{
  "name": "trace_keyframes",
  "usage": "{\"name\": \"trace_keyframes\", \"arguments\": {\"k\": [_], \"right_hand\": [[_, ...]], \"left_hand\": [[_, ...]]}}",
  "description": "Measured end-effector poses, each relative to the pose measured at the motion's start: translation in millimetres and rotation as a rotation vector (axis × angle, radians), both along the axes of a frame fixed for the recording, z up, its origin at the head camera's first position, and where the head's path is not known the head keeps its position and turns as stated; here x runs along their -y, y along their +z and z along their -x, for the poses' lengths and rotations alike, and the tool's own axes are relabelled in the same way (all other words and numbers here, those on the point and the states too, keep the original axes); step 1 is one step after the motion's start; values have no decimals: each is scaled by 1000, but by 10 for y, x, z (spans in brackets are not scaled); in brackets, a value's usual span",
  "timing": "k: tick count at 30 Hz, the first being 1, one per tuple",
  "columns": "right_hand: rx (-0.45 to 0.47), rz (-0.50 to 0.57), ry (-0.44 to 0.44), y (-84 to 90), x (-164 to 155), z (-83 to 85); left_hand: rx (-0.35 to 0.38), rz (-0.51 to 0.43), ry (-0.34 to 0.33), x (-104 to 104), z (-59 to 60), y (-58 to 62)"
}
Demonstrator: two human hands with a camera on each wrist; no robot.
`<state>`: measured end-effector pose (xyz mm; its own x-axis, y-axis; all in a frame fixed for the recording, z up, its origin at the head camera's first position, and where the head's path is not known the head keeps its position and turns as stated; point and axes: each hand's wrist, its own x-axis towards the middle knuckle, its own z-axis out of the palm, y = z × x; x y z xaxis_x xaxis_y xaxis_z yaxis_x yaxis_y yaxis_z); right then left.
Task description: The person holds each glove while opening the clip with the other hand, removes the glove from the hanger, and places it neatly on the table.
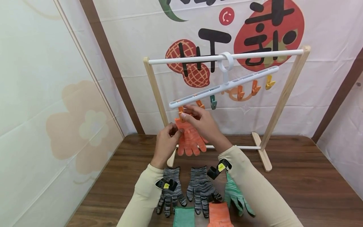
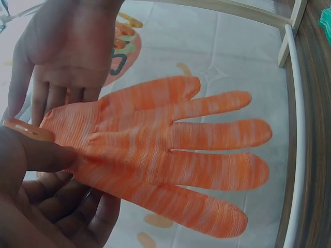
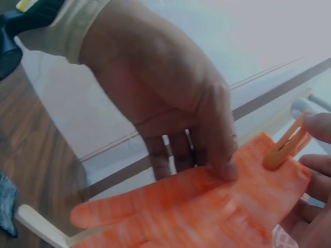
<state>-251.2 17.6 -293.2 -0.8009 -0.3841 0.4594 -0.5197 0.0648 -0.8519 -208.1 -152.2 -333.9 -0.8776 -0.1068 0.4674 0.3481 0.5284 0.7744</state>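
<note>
An orange knit glove (image 1: 189,142) hangs fingers-down under the low left end of a white hanger bar (image 1: 204,92). My left hand (image 1: 165,143) pinches the glove near its cuff, thumb on the near face. My right hand (image 1: 202,121) pinches an orange clothespin (image 3: 284,147) that hangs from the bar's left end. In the right wrist view the clothespin's tip overlaps the glove's cuff (image 3: 269,175). The left wrist view shows the glove (image 2: 139,139) spread flat, its fingers free, with the clothespin (image 2: 31,130) at its cuff edge.
The hanger hooks over a white rod (image 1: 195,59) on a wooden stand (image 1: 283,97). Several other clips hang along it, including a green one (image 1: 213,102) and a yellow one (image 1: 270,82). Grey striped gloves (image 1: 199,184), a green-striped glove (image 1: 235,190), a teal piece (image 1: 183,217) and another orange glove (image 1: 219,215) lie on the table.
</note>
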Motion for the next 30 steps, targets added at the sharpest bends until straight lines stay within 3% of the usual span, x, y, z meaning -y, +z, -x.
{"name": "trace_keyframes", "arguments": {"k": [14, 30], "right_hand": [[-36, 34, 78, 73, -22, 27], [-26, 66, 30, 104, 24, 23]], "left_hand": [[-11, -13, -63, -8, -49, -15], [-16, 7, -55, -22, -125, -39]]}}
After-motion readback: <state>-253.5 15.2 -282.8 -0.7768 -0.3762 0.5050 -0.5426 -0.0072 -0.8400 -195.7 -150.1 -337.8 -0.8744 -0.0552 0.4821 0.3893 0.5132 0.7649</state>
